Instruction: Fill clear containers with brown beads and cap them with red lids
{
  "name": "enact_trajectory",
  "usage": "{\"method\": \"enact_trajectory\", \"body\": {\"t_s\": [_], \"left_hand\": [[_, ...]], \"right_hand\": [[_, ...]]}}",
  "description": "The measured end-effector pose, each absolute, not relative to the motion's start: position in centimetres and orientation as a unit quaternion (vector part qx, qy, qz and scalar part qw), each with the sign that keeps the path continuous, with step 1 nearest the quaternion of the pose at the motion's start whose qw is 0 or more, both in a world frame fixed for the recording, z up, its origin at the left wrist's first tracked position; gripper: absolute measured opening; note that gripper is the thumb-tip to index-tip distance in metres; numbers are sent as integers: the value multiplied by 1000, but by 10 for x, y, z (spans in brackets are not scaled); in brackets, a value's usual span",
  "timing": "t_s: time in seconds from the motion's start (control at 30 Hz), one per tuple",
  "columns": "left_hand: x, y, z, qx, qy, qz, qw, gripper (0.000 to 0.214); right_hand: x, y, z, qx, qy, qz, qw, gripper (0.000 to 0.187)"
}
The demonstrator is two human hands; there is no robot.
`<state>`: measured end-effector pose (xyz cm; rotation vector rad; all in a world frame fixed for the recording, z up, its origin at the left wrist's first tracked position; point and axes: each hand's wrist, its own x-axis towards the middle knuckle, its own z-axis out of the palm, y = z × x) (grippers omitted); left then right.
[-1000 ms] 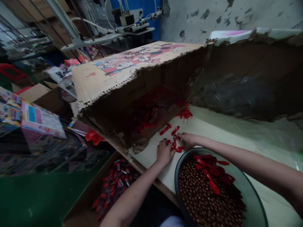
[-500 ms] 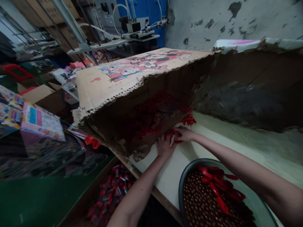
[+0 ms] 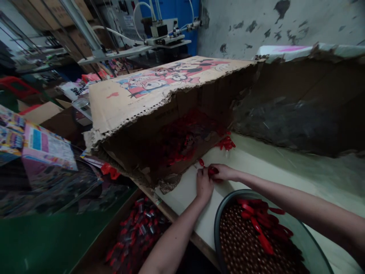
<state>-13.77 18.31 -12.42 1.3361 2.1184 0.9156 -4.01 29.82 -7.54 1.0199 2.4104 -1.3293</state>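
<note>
My left hand [image 3: 204,185] and my right hand [image 3: 225,172] meet on the pale tabletop, just in front of the torn cardboard box. Both have their fingers curled around a small bunch of glossy red plastic pieces [image 3: 212,172], partly hidden by the fingers. One loose red piece [image 3: 201,162] lies beyond my left fingertips. More red pieces [image 3: 182,140] are heaped in the dark inside of the box, and a few [image 3: 226,143] have spilled at its right edge. Below my right forearm, a round basin [image 3: 218,213] contains brown balls [image 3: 242,236] with red plastic pieces [image 3: 264,224] on top.
The printed cardboard box [image 3: 114,102] stands open towards me with ragged edges. Another torn cardboard panel [image 3: 296,99] rises at the right. Down left, a carton holds many red-and-clear small items [image 3: 139,228]. Behind the box is a metal machine [image 3: 159,36] with hoses.
Both hands have drawn back from the box's edge towards me and slightly right, bringing red pieces along. My left fingers, spread before, are now more closed.
</note>
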Motion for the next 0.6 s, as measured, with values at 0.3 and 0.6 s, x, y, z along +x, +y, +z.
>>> {"method": "enact_trajectory", "body": {"t_s": [0.3,0.6], "left_hand": [[-143,190,-84,480,759,360,254,32],[-65,139,-11,524,627,462,344,31]], "right_hand": [[-36,282,-45,403,731,-548,48,13],[68,227,54,414,683,-599,57,25]]}}
